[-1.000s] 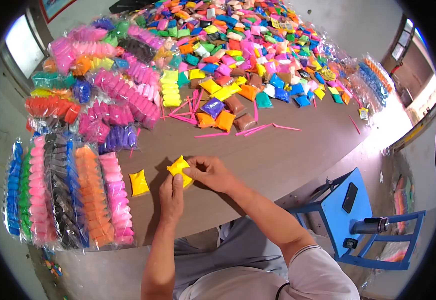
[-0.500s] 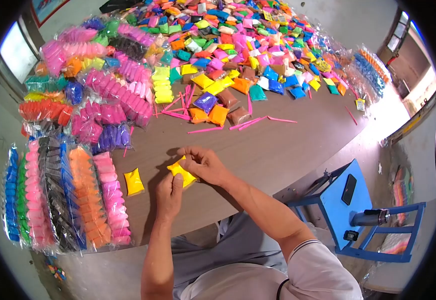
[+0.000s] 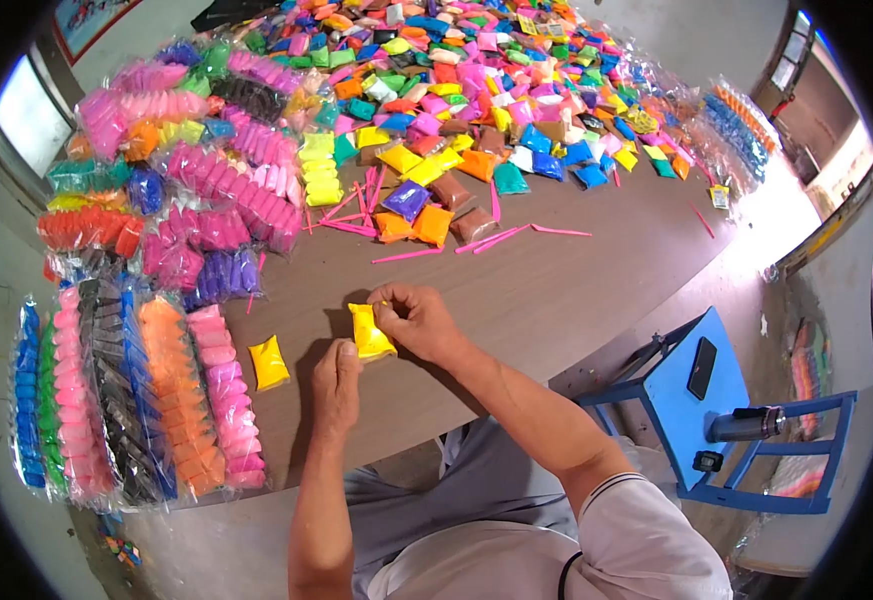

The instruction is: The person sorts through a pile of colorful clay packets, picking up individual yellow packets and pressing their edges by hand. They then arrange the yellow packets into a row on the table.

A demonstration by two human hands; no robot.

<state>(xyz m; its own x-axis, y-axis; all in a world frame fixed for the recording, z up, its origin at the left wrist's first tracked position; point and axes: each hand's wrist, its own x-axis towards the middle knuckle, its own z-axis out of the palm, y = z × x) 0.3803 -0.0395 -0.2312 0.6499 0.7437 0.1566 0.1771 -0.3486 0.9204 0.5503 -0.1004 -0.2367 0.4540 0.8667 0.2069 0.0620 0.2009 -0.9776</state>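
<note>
A small yellow packet with a glossy plastic skin is held just above the table between my hands. My right hand pinches its upper right side with thumb and fingers. At the lower left edge of the packet is my left hand, its fingers closed and its thumb pointing up along the edge; its grip there is partly hidden. A second yellow packet lies flat on the table, left of my left hand.
Clear bags of coloured packets line the table's left side. A large heap of loose packets covers the back. Pink plastic sticks lie mid-table. At right, a blue chair holds a phone and a bottle.
The held yellow packet has turned more upright and shifted slightly right. My left thumb has moved off its face to its edge, and my right hand has shifted slightly right.
</note>
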